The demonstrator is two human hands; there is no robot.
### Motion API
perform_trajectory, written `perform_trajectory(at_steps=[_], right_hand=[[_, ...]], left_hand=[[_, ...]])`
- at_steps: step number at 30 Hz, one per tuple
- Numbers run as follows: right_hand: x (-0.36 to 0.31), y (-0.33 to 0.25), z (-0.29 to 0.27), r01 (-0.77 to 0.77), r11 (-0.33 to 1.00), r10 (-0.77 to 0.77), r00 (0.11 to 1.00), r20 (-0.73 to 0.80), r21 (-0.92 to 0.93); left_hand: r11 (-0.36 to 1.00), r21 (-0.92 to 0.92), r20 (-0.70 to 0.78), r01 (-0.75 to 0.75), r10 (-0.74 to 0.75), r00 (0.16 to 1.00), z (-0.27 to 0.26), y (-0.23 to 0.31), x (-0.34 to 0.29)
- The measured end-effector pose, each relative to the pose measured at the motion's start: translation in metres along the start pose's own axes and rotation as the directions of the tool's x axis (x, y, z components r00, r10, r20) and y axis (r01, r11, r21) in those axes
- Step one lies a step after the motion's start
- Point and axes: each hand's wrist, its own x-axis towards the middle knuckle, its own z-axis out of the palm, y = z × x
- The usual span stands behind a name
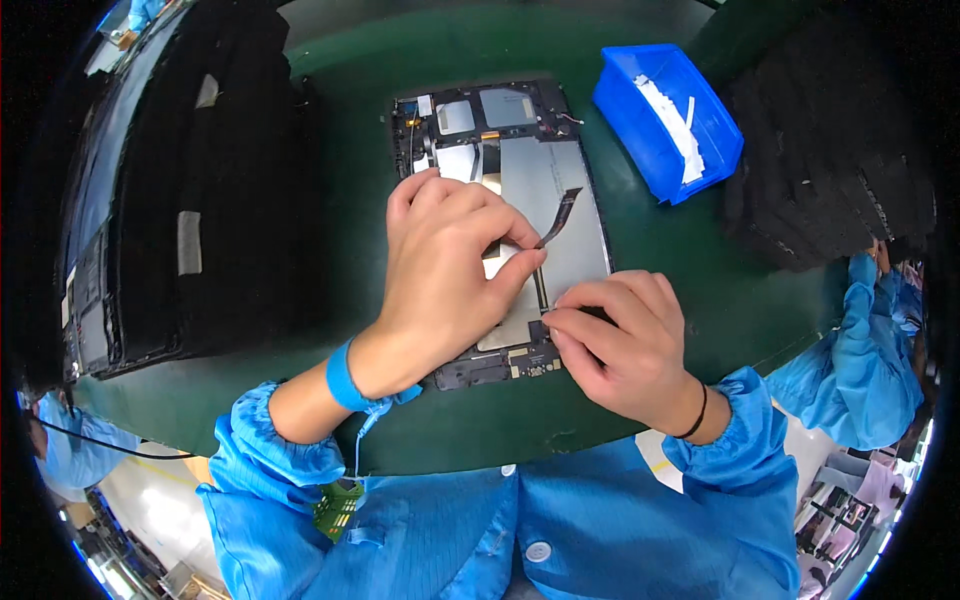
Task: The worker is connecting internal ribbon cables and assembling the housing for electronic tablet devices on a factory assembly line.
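Observation:
An opened tablet (pixel 560 170) lies back-up on the green mat, its silver plates and circuit boards exposed. My left hand (pixel 440 270) rests over its middle and pinches the lower end of a thin dark flex ribbon cable (pixel 560 215) between thumb and forefinger; the ribbon curves up and to the right. My right hand (pixel 615 340) presses its fingertips on the tablet's lower right edge, fingers curled. A blue wrist strap (pixel 345 378) sits on my left wrist, a black band (pixel 697 412) on my right.
A blue plastic bin (pixel 655 140) with white strips stands at the upper right. Stacks of black trays fill the left (pixel 200 190) and the right (pixel 830 150). Another person's blue sleeve (pixel 860 350) reaches in at the right edge.

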Motion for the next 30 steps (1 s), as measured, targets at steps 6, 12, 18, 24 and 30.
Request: perform_trajectory(at_steps=[6,12,18,24,30], right_hand=[[-0.0002,-0.0025,0.0007,-0.023,1.000,0.023,1.000,0.004,-0.007],[-0.0026,-0.0027,0.0020,-0.018,1.000,0.018,1.000,0.007,0.007],[-0.0016,-0.0016,0.0020,-0.017,1.000,0.017,1.000,0.008,0.008],[-0.0014,-0.0016,0.0023,-0.020,1.000,0.020,1.000,0.003,0.012],[-0.0014,0.0003,0.0020,-0.040,0.999,0.041,0.999,-0.011,0.030]], left_hand=[[0.999,0.026,-0.019,-0.030,0.030,0.999,0.0023,-0.0007,-0.0004],[0.998,0.051,-0.010,-0.031,0.031,0.999,0.0012,-0.0011,-0.0027],[0.998,0.064,0.004,-0.022,0.022,1.000,0.0005,-0.0008,-0.0008],[0.998,0.059,0.001,-0.022,0.022,1.000,0.0016,-0.0009,-0.0005],[0.994,0.110,0.106,-0.008,-0.004,0.994,-0.0059,0.0068,-0.0007]])
